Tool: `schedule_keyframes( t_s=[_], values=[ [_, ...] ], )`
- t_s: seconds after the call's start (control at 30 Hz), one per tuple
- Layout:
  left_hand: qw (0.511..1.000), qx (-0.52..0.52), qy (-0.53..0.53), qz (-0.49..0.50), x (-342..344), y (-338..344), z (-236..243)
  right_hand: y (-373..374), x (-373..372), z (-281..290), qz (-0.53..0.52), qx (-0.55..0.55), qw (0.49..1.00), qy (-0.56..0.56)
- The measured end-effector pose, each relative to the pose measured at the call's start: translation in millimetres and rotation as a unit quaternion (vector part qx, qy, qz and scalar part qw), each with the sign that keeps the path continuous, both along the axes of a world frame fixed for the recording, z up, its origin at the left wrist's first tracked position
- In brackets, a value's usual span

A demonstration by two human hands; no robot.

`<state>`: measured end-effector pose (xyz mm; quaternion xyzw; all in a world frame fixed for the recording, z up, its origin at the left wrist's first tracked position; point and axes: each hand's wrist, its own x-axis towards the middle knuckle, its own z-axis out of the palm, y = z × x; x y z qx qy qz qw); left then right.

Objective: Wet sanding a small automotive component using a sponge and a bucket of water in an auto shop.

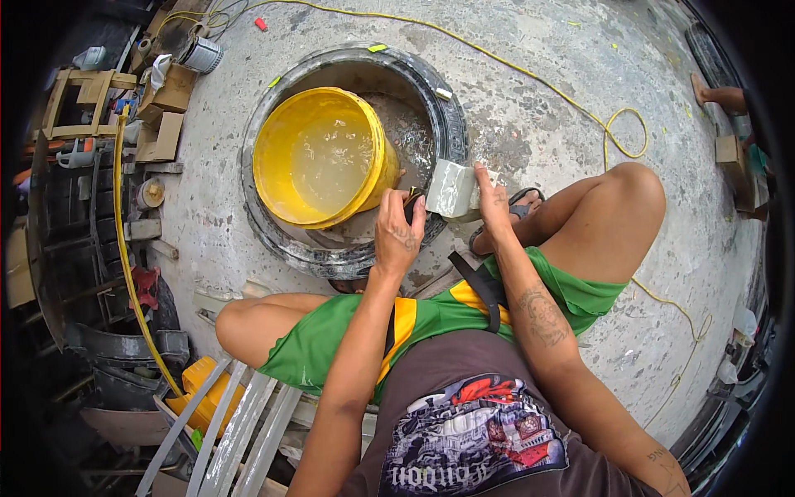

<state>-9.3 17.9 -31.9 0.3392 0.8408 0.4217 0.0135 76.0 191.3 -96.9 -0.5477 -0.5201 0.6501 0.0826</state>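
Note:
My left hand (399, 234) is closed around a small black object (412, 204) with a bit of yellow at its top edge; its kind I cannot make out. Just to the right, my right hand (494, 201) grips a wet, glossy, pale grey block-like piece (452, 189), with the thumb along its side. The two hands are close together but apart, above the near right edge of a black tyre (286, 254) lying flat. Inside the tyre stands a tilted yellow bucket (383, 178) with cloudy water (327, 157).
A yellow cord (497, 60) snakes over the stained concrete floor (571, 108). Boxes (163, 137), a metal can (201, 55) and cluttered shelves (83, 248) line the left. My knees flank the tyre's near side. Another person's leg (720, 98) shows at far right.

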Motion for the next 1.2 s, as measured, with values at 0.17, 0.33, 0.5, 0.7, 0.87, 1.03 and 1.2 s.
schedule_keyframes(
  t_s=[0.17,0.33,0.5,0.7,0.87,1.03,1.2],
  values=[
    [0.999,-0.027,-0.015,-0.019,3.8,14.1,1.2,-17.8,-3.2,-18.5,-0.012,0.16,0.986,0.055],
    [0.998,-0.058,-0.011,-0.016,1.4,9.5,-3.7,-26.6,-11.1,-9.0,-0.045,0.123,0.98,0.148],
    [0.994,-0.094,-0.049,-0.036,0.3,13.5,-11.8,-23.7,-11.1,-10.8,-0.033,0.19,0.974,0.12],
    [0.993,-0.085,0.003,-0.083,-42.5,57.1,-23.4,-24.4,-16.7,-1.5,-0.022,0.191,0.972,0.136],
    [0.989,-0.089,-0.037,-0.108,-17.7,17.2,-20.7,-20.7,-15.4,-5.1,-0.05,0.211,0.967,0.132],
    [0.988,-0.089,0.008,-0.129,-49.2,55.6,-27.0,-24.2,-18.2,3.1,-0.027,0.2,0.972,0.12],
    [0.989,-0.08,-0.018,-0.124,-30.8,35.9,-32.4,-20.1,-11.1,-5.9,-0.032,0.217,0.966,0.136]
  ],
)
